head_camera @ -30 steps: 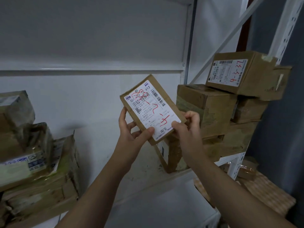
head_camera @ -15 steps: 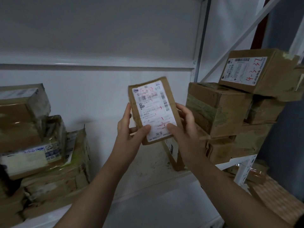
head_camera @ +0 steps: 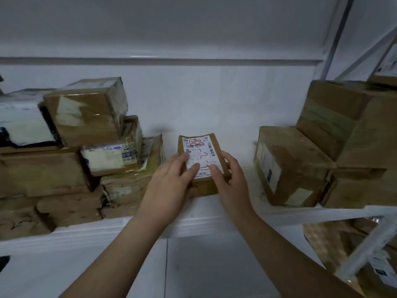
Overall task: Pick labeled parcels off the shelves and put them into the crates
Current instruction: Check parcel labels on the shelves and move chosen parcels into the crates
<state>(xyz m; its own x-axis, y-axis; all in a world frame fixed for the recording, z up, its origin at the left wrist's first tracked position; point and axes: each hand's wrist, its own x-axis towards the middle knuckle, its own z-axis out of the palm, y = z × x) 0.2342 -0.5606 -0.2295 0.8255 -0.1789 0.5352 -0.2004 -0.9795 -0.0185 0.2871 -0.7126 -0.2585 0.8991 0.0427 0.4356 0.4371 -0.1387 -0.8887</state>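
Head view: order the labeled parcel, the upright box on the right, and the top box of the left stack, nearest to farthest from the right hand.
1. labeled parcel, held in the right hand.
2. upright box, just right.
3. top left box, far left, higher.

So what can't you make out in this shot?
- Head view: the parcel label's small print is too small to read, and the hands cover its lower part.
- Stacked boxes on the left are motion-blurred.
- The top right box is cut by the frame edge.
- No crates in frame.

Dim, cool, even light; motion blur and wide-angle bending toward the edges.
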